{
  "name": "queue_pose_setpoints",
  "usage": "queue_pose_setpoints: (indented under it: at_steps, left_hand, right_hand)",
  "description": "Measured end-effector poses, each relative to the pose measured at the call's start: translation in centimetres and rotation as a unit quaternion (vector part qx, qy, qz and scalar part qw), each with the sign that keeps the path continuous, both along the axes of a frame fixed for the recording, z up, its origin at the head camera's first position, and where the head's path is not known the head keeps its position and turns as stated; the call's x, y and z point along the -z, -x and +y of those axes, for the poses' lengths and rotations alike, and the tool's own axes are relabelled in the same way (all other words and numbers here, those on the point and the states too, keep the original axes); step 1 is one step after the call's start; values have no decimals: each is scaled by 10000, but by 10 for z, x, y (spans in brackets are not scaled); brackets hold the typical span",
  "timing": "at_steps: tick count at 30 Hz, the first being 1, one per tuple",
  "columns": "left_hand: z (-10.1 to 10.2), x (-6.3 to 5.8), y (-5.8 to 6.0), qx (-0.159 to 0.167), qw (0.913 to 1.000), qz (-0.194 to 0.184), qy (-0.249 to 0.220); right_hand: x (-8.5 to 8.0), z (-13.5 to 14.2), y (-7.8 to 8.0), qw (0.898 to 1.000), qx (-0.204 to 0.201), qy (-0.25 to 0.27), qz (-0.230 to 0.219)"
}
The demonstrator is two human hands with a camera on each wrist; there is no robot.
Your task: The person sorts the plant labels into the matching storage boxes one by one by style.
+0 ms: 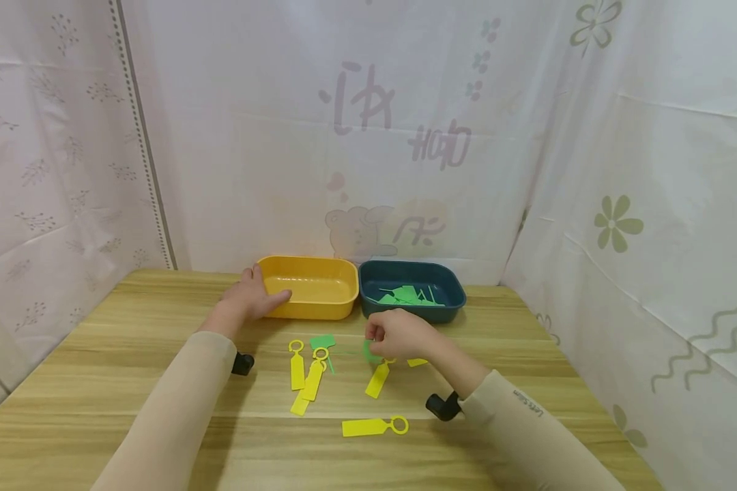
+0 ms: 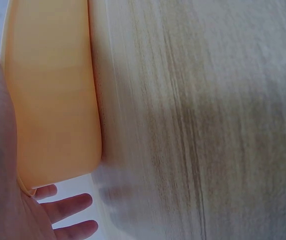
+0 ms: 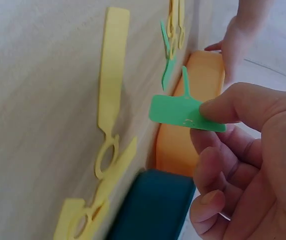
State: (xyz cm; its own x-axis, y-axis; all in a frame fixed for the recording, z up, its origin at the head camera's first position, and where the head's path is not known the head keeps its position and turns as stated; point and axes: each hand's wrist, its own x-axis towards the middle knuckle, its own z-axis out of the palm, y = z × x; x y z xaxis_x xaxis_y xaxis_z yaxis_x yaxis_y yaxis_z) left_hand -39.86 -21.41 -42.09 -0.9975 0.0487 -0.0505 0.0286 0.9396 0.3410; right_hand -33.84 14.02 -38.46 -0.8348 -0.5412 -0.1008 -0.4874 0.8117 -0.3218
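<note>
My left hand (image 1: 248,294) rests on the left end of the yellow bin (image 1: 310,310), its thumb over the front rim. In the left wrist view the other visible fingers (image 2: 73,206) reach out straight past the bin's end. My right hand (image 1: 402,334) is in front of the dark blue bin (image 1: 439,312), above the table. Between thumb and fingers it pinches a green T-shaped plant label (image 3: 175,111), whose thin stem points away from the palm. Several green pieces (image 1: 405,295) lie inside the blue bin.
Several yellow ring tags (image 1: 297,372) lie left of centre, beside a green label (image 1: 323,341). Another yellow tag (image 1: 364,427) lies nearer the front, and one more (image 1: 377,380) below my right hand. A patterned curtain (image 1: 368,170) hangs behind the wooden table (image 1: 270,443).
</note>
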Motion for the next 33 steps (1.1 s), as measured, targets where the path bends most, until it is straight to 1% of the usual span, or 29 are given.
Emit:
queue_pose_setpoints:
  at_steps: [9, 13, 19, 26, 29, 33]
  left_hand:
    - [-2, 2, 3, -53, 9999, -70, -75]
    - [-2, 3, 4, -49, 10000, -52, -40]
    - [-2, 4, 5, -73, 9999, -73, -27]
    - [-1, 2, 3, -47, 10000, -65, -34]
    - [-1, 2, 4, -33, 10000, -76, -11]
    - [-2, 3, 6, -27, 9999, -105, 1]
  right_hand:
    - [-21, 9, 5, 9988, -22, 355, 331]
    - [-28, 11, 8, 9973, 55, 571, 449]
    - [-36, 12, 11, 9940, 364, 762, 699]
    - [-45, 15, 15, 9870, 862, 1000, 911]
    - [-48, 20, 20, 9834, 1016, 1134, 985]
    - [-49, 31, 32, 9796, 1140, 1294, 1034]
